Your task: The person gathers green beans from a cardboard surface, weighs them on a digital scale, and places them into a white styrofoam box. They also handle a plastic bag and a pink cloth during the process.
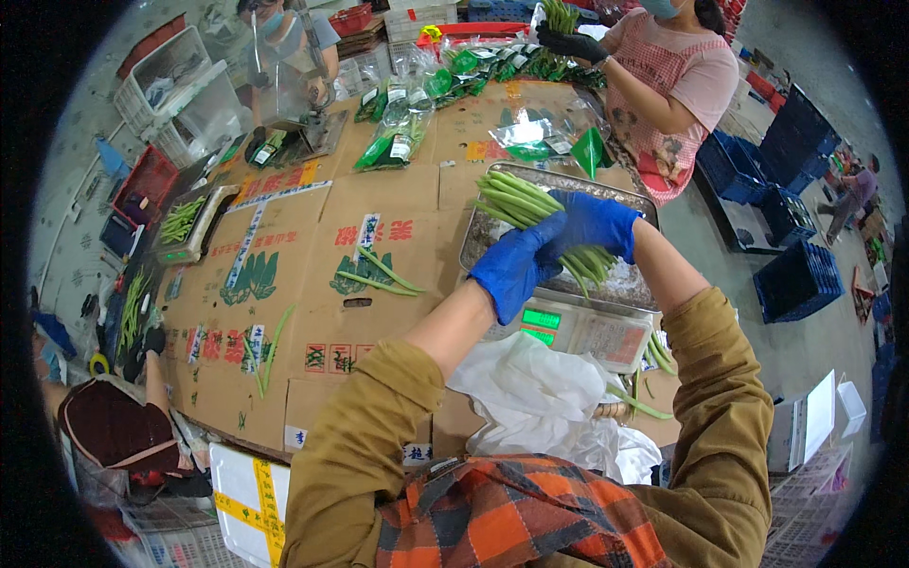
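Observation:
My left hand (517, 264) and my right hand (595, 221), both in blue gloves, are closed around the middle of a bundle of green beans (513, 197). The bean ends stick out at the upper left and lower right. The bundle is held over a metal tray (471, 234) on a digital scale (603, 332) with a lit green display. A crumpled white plastic bag (529, 383) lies in front of the scale. Left of the scale, a few loose green beans (383, 278) rest on the cardboard table cover.
Bagged green vegetables (395, 145) lie across the far side. A co-worker (664, 92) holds beans at the back right; others work at the back left and lower left. Another scale (192, 231) with beans stands at the left. Blue crates (799, 280) stand on the floor at right.

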### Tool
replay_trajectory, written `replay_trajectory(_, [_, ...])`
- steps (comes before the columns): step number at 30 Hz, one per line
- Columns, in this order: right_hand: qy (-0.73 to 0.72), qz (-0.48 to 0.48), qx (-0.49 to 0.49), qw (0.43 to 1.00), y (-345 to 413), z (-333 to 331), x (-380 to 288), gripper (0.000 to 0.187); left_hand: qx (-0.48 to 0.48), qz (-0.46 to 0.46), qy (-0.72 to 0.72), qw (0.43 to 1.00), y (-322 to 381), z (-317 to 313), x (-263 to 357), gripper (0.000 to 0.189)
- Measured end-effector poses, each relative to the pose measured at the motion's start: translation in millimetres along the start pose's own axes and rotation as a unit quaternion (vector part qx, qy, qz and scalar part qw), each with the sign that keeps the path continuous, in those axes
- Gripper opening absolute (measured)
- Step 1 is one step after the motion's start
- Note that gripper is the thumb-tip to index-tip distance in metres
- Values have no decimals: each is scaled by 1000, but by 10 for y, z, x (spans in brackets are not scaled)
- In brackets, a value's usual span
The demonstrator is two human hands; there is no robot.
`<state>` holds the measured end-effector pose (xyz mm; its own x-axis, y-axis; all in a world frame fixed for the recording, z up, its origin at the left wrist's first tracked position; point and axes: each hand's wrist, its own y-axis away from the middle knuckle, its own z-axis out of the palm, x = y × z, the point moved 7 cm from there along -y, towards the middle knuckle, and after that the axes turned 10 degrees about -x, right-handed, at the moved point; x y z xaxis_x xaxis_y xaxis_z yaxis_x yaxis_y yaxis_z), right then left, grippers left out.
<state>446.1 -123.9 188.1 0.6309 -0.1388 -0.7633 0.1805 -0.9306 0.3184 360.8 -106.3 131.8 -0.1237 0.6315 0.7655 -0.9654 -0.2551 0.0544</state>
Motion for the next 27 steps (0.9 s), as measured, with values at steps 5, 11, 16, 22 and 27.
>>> replay_trajectory(5, [-127, -5, 9, 992, 24, 24, 143, 67, -15, 25, 12, 1000, -22, -55, -44, 33])
replay_trajectory(11, [-95, -16, 48, 994, -86, -107, 380, 66, 22, 48, 19, 998, 74, -113, 54, 34])
replay_trajectory(16, [13, -15, 130, 991, -89, -241, 697, 69, 109, 13, -12, 994, 207, -136, 46, 32])
replay_trajectory(22, [-32, 2, 199, 980, 148, -345, 944, 74, 164, 38, -47, 985, 610, 63, 150, 44])
replay_trajectory(27, [-45, -36, 234, 971, 392, -415, 879, 60, 162, 78, -73, 981, 887, -124, 241, 49])
